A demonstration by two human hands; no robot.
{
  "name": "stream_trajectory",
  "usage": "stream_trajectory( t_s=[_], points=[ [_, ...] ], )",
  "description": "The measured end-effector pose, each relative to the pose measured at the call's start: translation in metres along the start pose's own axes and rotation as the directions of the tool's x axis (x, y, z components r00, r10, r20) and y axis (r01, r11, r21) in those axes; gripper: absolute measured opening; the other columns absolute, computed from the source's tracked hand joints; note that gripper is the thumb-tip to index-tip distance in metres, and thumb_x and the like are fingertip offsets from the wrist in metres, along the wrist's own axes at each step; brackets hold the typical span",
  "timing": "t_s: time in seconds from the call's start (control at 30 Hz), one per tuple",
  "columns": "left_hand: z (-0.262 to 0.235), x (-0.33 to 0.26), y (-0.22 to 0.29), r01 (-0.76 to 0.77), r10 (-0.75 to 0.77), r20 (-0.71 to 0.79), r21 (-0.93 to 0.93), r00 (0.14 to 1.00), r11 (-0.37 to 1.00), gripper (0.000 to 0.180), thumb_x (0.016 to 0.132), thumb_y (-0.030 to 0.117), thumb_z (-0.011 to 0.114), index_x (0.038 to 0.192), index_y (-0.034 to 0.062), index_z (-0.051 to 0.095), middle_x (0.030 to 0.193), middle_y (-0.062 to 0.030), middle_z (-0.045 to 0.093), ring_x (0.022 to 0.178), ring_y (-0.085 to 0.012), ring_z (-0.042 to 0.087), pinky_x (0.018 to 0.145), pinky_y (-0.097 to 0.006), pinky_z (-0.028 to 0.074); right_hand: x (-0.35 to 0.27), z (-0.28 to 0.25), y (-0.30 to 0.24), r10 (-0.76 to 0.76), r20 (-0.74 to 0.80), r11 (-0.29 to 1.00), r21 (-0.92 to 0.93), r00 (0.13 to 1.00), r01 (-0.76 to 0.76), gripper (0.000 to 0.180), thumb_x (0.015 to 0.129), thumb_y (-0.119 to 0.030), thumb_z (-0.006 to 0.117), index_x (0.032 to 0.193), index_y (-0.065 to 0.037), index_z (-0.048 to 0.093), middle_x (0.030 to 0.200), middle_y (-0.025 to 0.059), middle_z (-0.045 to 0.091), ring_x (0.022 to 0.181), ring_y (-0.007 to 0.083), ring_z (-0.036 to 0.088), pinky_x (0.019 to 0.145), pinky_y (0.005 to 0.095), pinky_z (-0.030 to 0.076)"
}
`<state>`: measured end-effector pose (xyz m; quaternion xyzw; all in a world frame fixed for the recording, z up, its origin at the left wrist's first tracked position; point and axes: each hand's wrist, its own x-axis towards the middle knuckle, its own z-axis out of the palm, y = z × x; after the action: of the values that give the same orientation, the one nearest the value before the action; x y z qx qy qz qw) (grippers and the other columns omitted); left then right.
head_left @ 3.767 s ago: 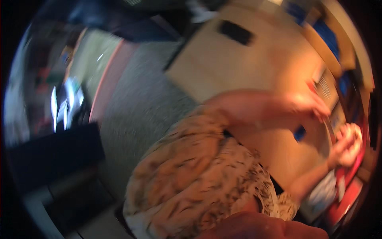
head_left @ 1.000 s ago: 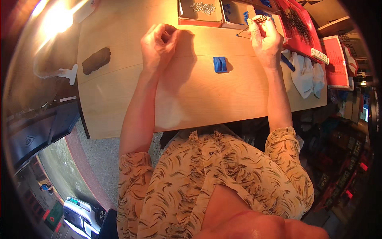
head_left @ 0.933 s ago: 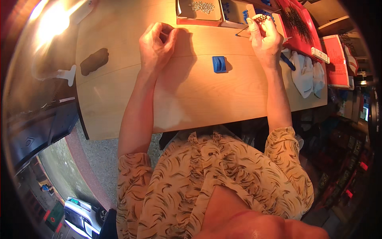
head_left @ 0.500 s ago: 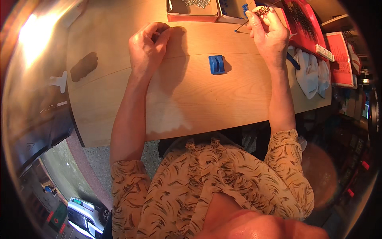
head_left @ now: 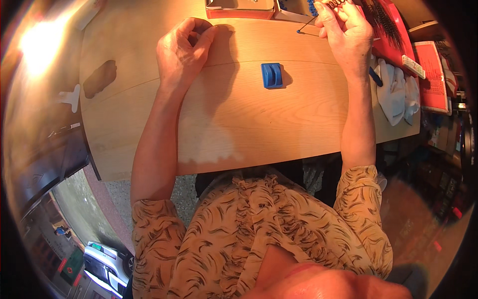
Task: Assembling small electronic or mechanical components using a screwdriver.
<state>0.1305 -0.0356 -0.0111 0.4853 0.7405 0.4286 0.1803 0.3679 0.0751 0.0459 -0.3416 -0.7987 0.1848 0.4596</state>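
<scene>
Thin pin (head_left: 307,24) pinched in right hand (head_left: 346,35) fingers; left hand (head_left: 183,50) curled, empty; could slip beyond fingertips onto table (head_left: 249,114).

Your left hand (head_left: 183,50) rests loosely curled on the wooden table (head_left: 239,124), well to the left of the blue block (head_left: 272,75), its fingertips pinched together with nothing clearly visible between them. Your right hand (head_left: 344,31) is beyond and to the right of the blue block, closed on a thin dark pin (head_left: 307,24) whose blue tip touches the table just beyond the block. Farther right of the block lie a white cloth (head_left: 396,92) and a red tray (head_left: 398,37), and an orange-rimmed box (head_left: 239,11) sits beyond it at the table's far edge.
</scene>
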Motion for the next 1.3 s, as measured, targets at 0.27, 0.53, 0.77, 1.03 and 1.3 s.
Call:
stream_trajectory(
  t_s=[0.27, 0.53, 0.77, 1.03, 1.3],
  points=[
    [0.003, 0.003, -0.018, -0.012, 0.017, 0.013, -0.309, 1.0, 0.951, 0.016, 0.091, 0.016, 0.073, 0.099, 0.0017, 0.075, 0.071, 0.0018, 0.067, 0.065, -0.0038, 0.056, 0.058, -0.023, 0.046, -0.005, 0.001, 0.031, 0.081, 0.084, 0.986, 0.14, 0.993, -0.092, 0.008, 0.098, -0.009, 0.064, 0.097, -0.002, 0.064, 0.073, -0.0006, 0.061, 0.059, 0.0034, 0.052, 0.055, 0.0191, 0.043],
    [-0.007, 0.002, -0.015, 0.162, 0.106, 0.262, -0.817, 0.959, 0.553, 0.016, 0.101, 0.014, 0.059, 0.102, 0.0019, 0.069, 0.1, -0.0038, 0.066, 0.086, -0.0086, 0.056, 0.077, -0.024, 0.043, -0.012, 0.0, 0.031, 0.185, 0.061, 0.965, 0.175, 0.981, -0.193, 0.011, 0.097, -0.012, 0.067, 0.099, -0.002, 0.063, 0.068, -0.0017, 0.06, 0.057, 0.0033, 0.051, 0.053, 0.0211, 0.042],
    [-0.008, 0.006, -0.017, 0.145, 0.187, 0.234, -0.908, 0.954, 0.394, 0.017, 0.101, 0.013, 0.05, 0.088, 0.003, 0.056, 0.085, -0.004, 0.051, 0.08, -0.0169, 0.05, 0.074, -0.031, 0.039, -0.008, 0.002, 0.036, 0.172, 0.077, 0.953, 0.24, 0.982, -0.186, 0.009, 0.096, -0.009, 0.067, 0.094, -0.002, 0.062, 0.077, -0.0006, 0.06, 0.066, 0.0036, 0.052, 0.058, 0.0217, 0.044],
    [-0.001, 0.007, -0.021, 0.13, 0.211, 0.232, -0.904, 0.95, 0.407, 0.034, 0.109, 0.022, 0.043, 0.085, 0.0024, 0.057, 0.079, -0.005, 0.055, 0.073, -0.0144, 0.052, 0.07, -0.028, 0.044, -0.01, 0.003, 0.034, 0.142, 0.023, 0.973, 0.182, 0.99, -0.144, 0.015, 0.094, -0.009, 0.07, 0.088, -0.002, 0.06, 0.066, 0.0003, 0.059, 0.057, 0.0039, 0.049, 0.051, 0.0233, 0.041],
    [0.002, -0.002, -0.001, 0.148, 0.016, 0.194, -0.798, 0.981, 0.583, 0.026, 0.107, 0.015, 0.044, 0.09, 0.0035, 0.06, 0.088, -0.0047, 0.064, 0.076, -0.0096, 0.058, 0.069, -0.024, 0.045, -0.008, 0.001, 0.034, 0.119, 0.013, 0.981, 0.153, 0.993, -0.119, 0.017, 0.093, -0.01, 0.071, 0.086, -0.001, 0.059, 0.065, 0.0005, 0.06, 0.056, 0.0052, 0.05, 0.053, 0.0243, 0.043]
  ],
)
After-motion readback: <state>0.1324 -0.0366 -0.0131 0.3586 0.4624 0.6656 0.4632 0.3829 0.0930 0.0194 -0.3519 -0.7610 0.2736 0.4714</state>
